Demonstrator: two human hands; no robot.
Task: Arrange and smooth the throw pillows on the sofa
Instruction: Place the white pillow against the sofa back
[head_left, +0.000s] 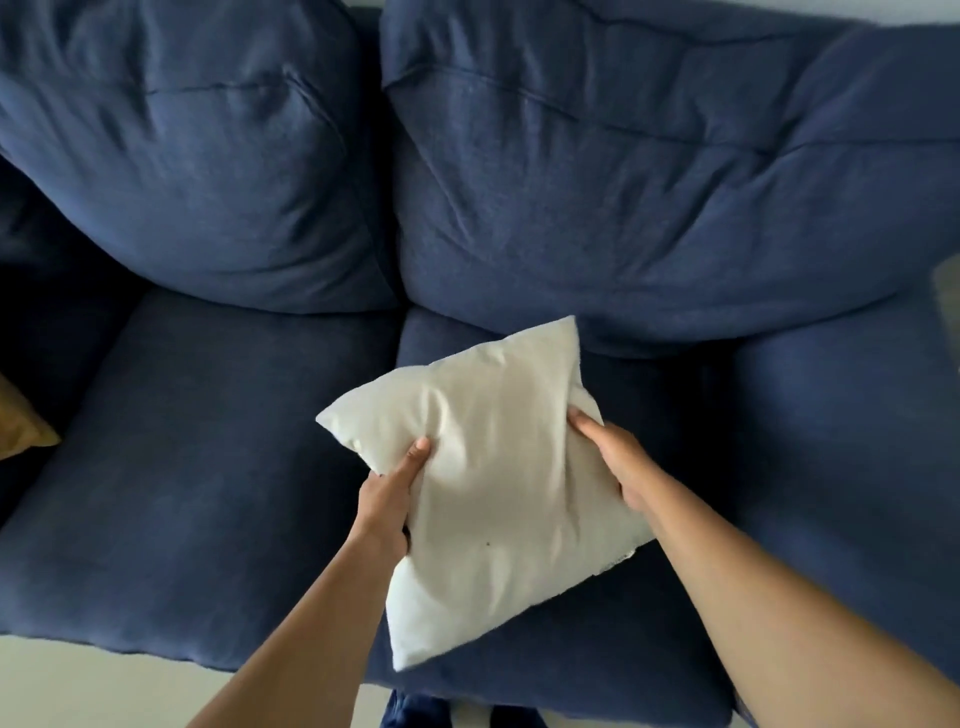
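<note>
Fingers of left hand (388, 499) and right hand (618, 465) vanish behind white pillow (498, 483).

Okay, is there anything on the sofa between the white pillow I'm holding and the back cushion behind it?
Nothing visible. The white pillow, held by the left hand and right hand, faces bare seat up to the back cushion.

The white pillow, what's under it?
Under the white pillow, held by the left hand and right hand, lies the blue seat cushion. Whatever sits directly beneath the pillow is covered.
</note>
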